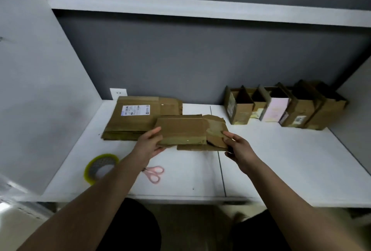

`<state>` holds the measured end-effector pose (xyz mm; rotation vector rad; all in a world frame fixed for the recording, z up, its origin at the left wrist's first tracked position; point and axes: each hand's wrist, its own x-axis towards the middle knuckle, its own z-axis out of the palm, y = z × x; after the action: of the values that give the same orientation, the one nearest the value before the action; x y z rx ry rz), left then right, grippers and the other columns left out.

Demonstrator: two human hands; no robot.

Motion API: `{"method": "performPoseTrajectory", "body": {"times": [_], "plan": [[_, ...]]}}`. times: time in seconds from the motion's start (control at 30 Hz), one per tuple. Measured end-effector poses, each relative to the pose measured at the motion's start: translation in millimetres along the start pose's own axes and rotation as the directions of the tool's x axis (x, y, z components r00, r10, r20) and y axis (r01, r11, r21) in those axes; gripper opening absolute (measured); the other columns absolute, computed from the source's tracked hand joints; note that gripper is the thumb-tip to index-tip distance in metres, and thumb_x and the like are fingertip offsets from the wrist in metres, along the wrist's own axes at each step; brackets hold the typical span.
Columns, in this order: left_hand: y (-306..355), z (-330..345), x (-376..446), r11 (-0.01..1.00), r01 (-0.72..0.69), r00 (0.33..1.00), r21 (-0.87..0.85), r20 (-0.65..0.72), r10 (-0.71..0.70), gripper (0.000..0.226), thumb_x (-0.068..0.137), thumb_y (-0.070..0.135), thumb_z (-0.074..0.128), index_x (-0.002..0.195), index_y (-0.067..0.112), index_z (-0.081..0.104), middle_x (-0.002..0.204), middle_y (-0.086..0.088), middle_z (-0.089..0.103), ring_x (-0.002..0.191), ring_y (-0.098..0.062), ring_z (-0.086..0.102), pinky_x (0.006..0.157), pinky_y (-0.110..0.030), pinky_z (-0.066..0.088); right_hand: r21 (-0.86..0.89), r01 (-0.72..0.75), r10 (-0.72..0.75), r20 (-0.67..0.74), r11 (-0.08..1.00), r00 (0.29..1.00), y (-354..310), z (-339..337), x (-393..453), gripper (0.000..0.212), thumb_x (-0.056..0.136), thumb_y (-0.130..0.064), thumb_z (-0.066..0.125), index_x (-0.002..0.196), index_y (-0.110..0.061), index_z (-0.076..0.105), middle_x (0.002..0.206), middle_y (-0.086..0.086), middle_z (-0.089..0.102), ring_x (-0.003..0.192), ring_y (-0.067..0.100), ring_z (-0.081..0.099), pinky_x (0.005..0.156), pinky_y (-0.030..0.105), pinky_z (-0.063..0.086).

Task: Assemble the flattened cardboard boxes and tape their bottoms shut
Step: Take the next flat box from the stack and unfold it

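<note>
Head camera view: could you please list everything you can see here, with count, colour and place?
Flat box: one, brown, held above the table centre between both hands.
Stack of flat boxes: one pile, brown, top one with a white label, back left of the table.
Assembled boxes: a row of about five, brown, one with a pale pink side, back right, tops open.
Tape roll: one, yellowish with a grey core, front left of the table.
Scissors: one pair, pink handles, beside the tape, partly under the left forearm.
Table: one, white.
Wall socket: one, white, behind the stack.
Shelf: one, white, above.
Left hand: grips the flat box's left end.
Right hand: grips its right end.
</note>
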<state>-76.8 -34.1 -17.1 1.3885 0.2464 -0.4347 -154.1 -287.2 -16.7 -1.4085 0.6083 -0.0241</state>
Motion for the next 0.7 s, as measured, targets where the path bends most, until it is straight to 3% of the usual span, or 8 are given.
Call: {"method": "performPoseTrajectory", "body": {"times": [0.1, 0.17, 0.27, 0.4, 0.5, 0.6, 0.7], "plan": [[-24, 19, -22, 1.0, -0.003, 1.0, 0.019, 0.026, 0.002, 0.039, 0.095, 0.004, 0.052, 0.131, 0.019, 0.055, 0.142, -0.01, 0.046, 0.12, -0.029, 0.053, 0.085, -0.032, 0.05, -0.059, 0.066, -0.06, 0.093, 0.996, 0.994, 12, -33, -28, 0.043, 0.096, -0.014, 0.054, 0.138, -0.018, 0.047, 0.115, 0.003, 0.061, 0.091, 0.015, 0.061, 0.077, 0.027, 0.048], [-33, 26, -32, 0.999, 0.007, 1.0, 0.035, 0.017, -0.007, 0.039, 0.095, 0.007, 0.053, 0.131, 0.021, 0.055, 0.142, -0.008, 0.046, 0.119, -0.027, 0.054, 0.091, -0.034, 0.049, -0.073, 0.094, -0.08, 0.181, 0.993, 0.98, 19, -50, -41, 0.064, 0.086, -0.018, 0.066, 0.144, -0.018, 0.038, 0.131, 0.005, 0.055, 0.106, 0.015, 0.06, 0.089, 0.029, 0.048], [-39, 34, -45, 0.997, -0.009, 0.999, 0.076, 0.034, 0.007, 0.037, 0.097, 0.011, 0.052, 0.131, 0.024, 0.054, 0.142, -0.006, 0.047, 0.123, -0.026, 0.051, 0.089, -0.032, 0.049, -0.163, 0.133, -0.093, 0.236, 0.978, 0.967, 24, -63, -55, 0.085, 0.077, -0.021, 0.075, 0.149, -0.02, 0.029, 0.141, 0.0, 0.047, 0.124, 0.012, 0.05, 0.11, 0.033, 0.037], [-34, 47, -60, 0.998, 0.003, 0.998, 0.068, 0.056, -0.007, 0.035, 0.099, 0.022, 0.048, 0.134, 0.029, 0.048, 0.13, -0.001, 0.051, 0.114, -0.021, 0.054, 0.083, -0.03, 0.049, -0.249, 0.211, -0.178, 0.147, 0.945, 0.973, 23, -54, -66, 0.056, 0.098, -0.026, 0.051, 0.15, -0.023, 0.029, 0.145, -0.01, 0.033, 0.128, 0.003, 0.031, 0.105, 0.022, 0.022], [-30, 54, -65, 0.997, 0.004, 0.998, 0.077, 0.068, -0.009, 0.049, 0.098, 0.033, 0.048, 0.144, 0.029, 0.03, 0.129, -0.003, 0.051, 0.113, -0.024, 0.054, 0.095, -0.037, 0.046, -0.27, 0.22, -0.215, 0.047, 0.937, 0.975, 27, -46, -65, 0.047, 0.102, -0.031, 0.04, 0.147, -0.019, 0.034, 0.154, -0.006, 0.027, 0.142, 0.011, 0.024, 0.111, 0.026, 0.017], [-27, 58, -67, 0.981, -0.032, 0.997, 0.19, 0.078, 0.018, 0.058, 0.097, 0.041, 0.047, 0.147, 0.025, 0.022, 0.142, -0.007, 0.043, 0.127, -0.026, 0.047, 0.102, -0.037, 0.042, -0.297, 0.204, -0.229, -0.052, 0.933, 0.972, 30, -41, -61, 0.039, 0.104, -0.026, 0.035, 0.137, -0.01, 0.048, 0.14, 0.006, 0.049, 0.131, 0.021, 0.042, 0.098, 0.025, 0.03], [-25, 61, -69, 0.932, -0.111, 0.991, 0.345, 0.105, 0.079, 0.061, 0.096, 0.037, 0.05, 0.146, 0.022, 0.018, 0.137, -0.001, 0.042, 0.123, -0.02, 0.046, 0.103, -0.034, 0.04, -0.382, 0.179, -0.242, -0.123, 0.907, 0.963, 30, -35, -59, 0.038, 0.104, -0.026, 0.031, 0.127, -0.007, 0.054, 0.128, 0.014, 0.058, 0.115, 0.027, 0.052, 0.094, 0.033, 0.038]]}}
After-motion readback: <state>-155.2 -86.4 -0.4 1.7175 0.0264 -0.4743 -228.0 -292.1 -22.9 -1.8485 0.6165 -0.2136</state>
